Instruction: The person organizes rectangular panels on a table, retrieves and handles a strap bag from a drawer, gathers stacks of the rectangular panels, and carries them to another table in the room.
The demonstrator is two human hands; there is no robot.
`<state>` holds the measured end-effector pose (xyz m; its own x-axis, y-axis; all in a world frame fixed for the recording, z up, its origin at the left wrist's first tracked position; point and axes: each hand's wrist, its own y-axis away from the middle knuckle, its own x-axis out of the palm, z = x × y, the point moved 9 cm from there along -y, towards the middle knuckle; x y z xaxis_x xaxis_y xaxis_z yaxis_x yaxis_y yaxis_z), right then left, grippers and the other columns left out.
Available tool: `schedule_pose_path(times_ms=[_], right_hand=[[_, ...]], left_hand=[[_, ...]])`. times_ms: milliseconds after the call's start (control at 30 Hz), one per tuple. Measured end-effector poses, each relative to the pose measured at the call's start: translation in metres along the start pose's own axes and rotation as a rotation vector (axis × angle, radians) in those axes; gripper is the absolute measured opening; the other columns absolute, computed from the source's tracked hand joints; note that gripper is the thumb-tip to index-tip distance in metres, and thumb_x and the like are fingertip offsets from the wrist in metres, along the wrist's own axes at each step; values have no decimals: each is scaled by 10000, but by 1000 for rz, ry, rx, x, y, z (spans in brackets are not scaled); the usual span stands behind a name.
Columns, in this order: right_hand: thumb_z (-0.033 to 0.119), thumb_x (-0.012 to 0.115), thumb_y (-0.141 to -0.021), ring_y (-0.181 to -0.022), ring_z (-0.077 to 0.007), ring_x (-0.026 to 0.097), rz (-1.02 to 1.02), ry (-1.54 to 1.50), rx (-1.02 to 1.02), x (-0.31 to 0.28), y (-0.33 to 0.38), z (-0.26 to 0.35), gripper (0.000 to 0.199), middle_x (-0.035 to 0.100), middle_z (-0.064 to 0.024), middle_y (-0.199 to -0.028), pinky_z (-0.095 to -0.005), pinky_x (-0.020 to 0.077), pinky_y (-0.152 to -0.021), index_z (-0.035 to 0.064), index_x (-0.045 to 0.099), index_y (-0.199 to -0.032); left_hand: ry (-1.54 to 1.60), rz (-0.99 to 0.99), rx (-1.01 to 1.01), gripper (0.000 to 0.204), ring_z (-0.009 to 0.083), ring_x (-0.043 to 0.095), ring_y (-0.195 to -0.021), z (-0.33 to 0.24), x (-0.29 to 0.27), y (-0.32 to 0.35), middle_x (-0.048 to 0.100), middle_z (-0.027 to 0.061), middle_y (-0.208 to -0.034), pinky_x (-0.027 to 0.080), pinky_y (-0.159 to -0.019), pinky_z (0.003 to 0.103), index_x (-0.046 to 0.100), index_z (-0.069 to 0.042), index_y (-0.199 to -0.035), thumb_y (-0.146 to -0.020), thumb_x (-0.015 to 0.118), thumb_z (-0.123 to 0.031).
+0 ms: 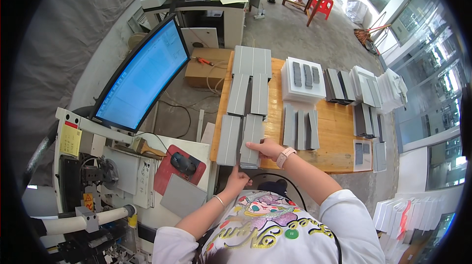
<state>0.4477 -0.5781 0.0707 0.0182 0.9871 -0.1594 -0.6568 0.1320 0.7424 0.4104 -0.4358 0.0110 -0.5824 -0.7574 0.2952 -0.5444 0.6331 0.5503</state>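
Note:
My right hand [268, 150] lies at the near end of a tall stack of grey strips [253, 133]. Its thumb rests on top and its fingers go down the right side, closed on the stack. Just below the table's front edge is my left hand [238, 180], its index finger pointing up at the near end of that stack and the other fingers loosely curled and apart. It holds nothing that I can see. Beside the held stack, on its left, stands another stack of grey strips [229, 138]. More grey stacks [251, 61] continue behind these two.
The wooden table [334, 138] also bears white sheets [301, 91] topped with small dark grey pieces, plus several grey stacks [301, 129]. At left are a monitor [145, 77], a mouse [183, 162] on a red pad, a grey plate [182, 196] and machinery. A cable loops near my waist.

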Motion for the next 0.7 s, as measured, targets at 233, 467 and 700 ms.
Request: schedule_pose_path(times_ms=[233, 467, 700], right_hand=[[425, 649, -687, -471, -94, 401, -6, -121, 3, -1, -3, -8, 481, 500, -23, -612, -233, 307, -417, -23, 562, -838], [395, 632, -718, -586, -68, 453, 20, -262, -2, 3, 9, -7, 437, 504, -4, -697, -208, 373, -508, 20, 530, -917], [383, 444, -839, -712, -103, 494, 157, -609, 22, -5, 19, -71, 290, 507, 22, -743, -245, 406, -655, 101, 508, -855]], left_hand=[[-181, 29, 7, 802, 184, 573, -692, 2, 3, 1, 516, 109, -792, 489, -630, 274, -101, -117, -1321, -752, 445, 30], [-101, -66, 82, 706, 159, 568, -641, 4, -6, 18, 546, 105, -769, 465, -589, 246, 61, -98, -1327, -748, 445, 21], [-365, -351, 293, 206, 142, 559, -636, -28, -47, 43, 555, 63, -675, 451, -583, 256, 543, -19, -887, -699, 463, 12]])
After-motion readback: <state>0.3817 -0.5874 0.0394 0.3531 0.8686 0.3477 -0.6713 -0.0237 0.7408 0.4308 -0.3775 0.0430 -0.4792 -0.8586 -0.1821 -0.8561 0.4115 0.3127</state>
